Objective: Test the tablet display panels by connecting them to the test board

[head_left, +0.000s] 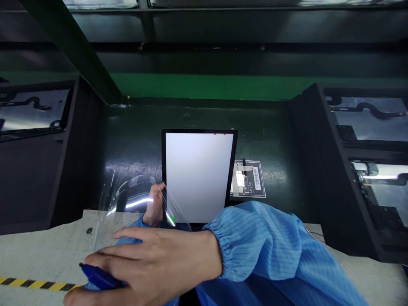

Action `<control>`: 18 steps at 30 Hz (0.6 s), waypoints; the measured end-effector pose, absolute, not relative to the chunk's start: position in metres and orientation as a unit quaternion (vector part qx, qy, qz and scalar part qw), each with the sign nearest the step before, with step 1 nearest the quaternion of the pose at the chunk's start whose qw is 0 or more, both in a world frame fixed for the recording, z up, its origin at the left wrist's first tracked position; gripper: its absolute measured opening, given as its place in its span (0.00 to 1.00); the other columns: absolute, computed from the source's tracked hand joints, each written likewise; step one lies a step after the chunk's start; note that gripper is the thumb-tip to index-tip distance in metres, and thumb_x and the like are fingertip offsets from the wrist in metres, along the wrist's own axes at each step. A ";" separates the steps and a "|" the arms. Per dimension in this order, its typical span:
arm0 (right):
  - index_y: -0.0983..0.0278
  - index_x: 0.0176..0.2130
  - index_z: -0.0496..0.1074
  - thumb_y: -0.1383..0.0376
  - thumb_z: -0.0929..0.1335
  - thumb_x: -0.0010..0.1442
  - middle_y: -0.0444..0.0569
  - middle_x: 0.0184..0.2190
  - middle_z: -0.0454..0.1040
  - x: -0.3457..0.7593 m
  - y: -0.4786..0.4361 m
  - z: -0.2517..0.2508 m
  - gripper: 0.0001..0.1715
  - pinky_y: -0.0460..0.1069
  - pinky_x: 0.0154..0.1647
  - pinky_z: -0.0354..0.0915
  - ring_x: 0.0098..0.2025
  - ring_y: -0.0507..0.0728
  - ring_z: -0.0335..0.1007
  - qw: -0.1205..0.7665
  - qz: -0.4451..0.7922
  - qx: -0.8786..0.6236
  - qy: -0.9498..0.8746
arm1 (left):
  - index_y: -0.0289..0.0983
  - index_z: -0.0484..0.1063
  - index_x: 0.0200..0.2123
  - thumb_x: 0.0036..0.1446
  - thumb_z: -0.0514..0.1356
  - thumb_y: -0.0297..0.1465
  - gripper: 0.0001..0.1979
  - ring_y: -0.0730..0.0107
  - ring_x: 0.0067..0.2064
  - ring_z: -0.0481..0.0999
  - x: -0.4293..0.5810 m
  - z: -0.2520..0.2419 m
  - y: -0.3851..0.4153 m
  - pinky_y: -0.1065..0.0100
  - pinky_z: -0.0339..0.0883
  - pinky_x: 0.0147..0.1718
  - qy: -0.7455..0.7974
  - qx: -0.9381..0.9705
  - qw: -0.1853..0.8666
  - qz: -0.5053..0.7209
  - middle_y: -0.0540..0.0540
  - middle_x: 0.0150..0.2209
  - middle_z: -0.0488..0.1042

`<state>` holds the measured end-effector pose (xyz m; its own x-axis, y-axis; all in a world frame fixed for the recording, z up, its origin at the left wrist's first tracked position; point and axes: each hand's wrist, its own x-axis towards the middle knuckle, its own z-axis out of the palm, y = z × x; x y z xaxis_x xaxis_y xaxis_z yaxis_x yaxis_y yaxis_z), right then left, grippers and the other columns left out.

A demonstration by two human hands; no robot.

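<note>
My left hand [154, 205] grips the left edge of a black-framed display panel [199, 178], thumb against its frame. The screen is lit plain white, with small red marks along the top and a green tab [171, 219] at the lower left. A clear film [130, 196] curls away from the panel's lower left corner toward the left. My right hand [153, 263] reaches across in front of the panel, closed around a blue pen [100, 277] with a dark tip. The film runs down behind its fingers; whether they pinch it too is hidden.
A circuit board on a labelled sheet [247, 178] lies right of the panel on the dark green bench [274, 127]. Black racks holding panels with flex cables flank both sides, the left rack [28, 178] and the right rack [321, 170]. A green post [79, 55] slants at upper left.
</note>
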<state>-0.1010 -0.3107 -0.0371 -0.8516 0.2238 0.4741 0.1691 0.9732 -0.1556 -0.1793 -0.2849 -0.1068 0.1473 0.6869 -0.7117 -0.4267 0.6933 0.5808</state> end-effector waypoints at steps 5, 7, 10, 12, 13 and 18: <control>0.51 0.61 0.68 0.65 0.54 0.76 0.45 0.55 0.75 -0.104 -0.309 -0.038 0.25 0.44 0.48 0.70 0.49 0.48 0.73 0.262 0.054 -0.102 -0.958 | 0.44 0.69 0.22 0.58 0.59 0.27 0.13 0.55 0.45 0.83 -0.186 -0.111 -0.282 0.64 0.80 0.43 0.565 0.138 0.710 0.396 0.56 0.23 0.79; 0.50 0.61 0.68 0.66 0.52 0.76 0.45 0.54 0.76 -0.105 -0.309 -0.038 0.26 0.44 0.48 0.70 0.49 0.48 0.73 0.257 0.052 -0.104 -0.960 | 0.43 0.69 0.21 0.57 0.60 0.23 0.14 0.59 0.45 0.83 -0.188 -0.112 -0.281 0.65 0.78 0.46 0.576 0.144 0.695 0.406 0.58 0.20 0.76; 0.51 0.62 0.68 0.66 0.53 0.76 0.47 0.55 0.75 -0.105 -0.309 -0.040 0.25 0.44 0.48 0.71 0.51 0.49 0.73 0.255 0.037 -0.100 -0.961 | 0.44 0.68 0.20 0.57 0.60 0.20 0.16 0.63 0.42 0.83 -0.189 -0.114 -0.282 0.69 0.77 0.47 0.589 0.154 0.674 0.419 0.60 0.17 0.74; 0.53 0.62 0.67 0.64 0.55 0.76 0.48 0.55 0.75 -0.104 -0.309 -0.041 0.22 0.44 0.49 0.71 0.51 0.50 0.73 0.257 0.025 -0.097 -0.961 | 0.44 0.68 0.20 0.56 0.60 0.19 0.17 0.64 0.40 0.84 -0.191 -0.114 -0.283 0.69 0.78 0.45 0.596 0.161 0.663 0.423 0.60 0.17 0.73; 0.53 0.62 0.67 0.63 0.56 0.75 0.48 0.55 0.75 -0.103 -0.310 -0.042 0.21 0.45 0.49 0.71 0.51 0.50 0.73 0.259 0.020 -0.097 -0.961 | 0.44 0.69 0.20 0.56 0.60 0.18 0.17 0.65 0.40 0.84 -0.192 -0.113 -0.283 0.70 0.78 0.45 0.599 0.165 0.659 0.425 0.61 0.17 0.73; 0.51 0.61 0.67 0.60 0.60 0.74 0.46 0.55 0.75 -0.103 -0.310 -0.044 0.19 0.45 0.53 0.71 0.52 0.50 0.72 0.264 0.011 -0.105 -0.959 | 0.43 0.73 0.23 0.51 0.62 0.14 0.16 0.67 0.40 0.83 -0.197 -0.106 -0.285 0.75 0.77 0.43 0.610 0.183 0.639 0.432 0.61 0.19 0.75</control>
<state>-0.1027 -0.3098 -0.0443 -0.8383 0.2066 0.5045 0.1948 0.9778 -0.0768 -0.1967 -0.2850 -0.1057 -0.1173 0.7751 -0.6209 -0.3281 0.5598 0.7609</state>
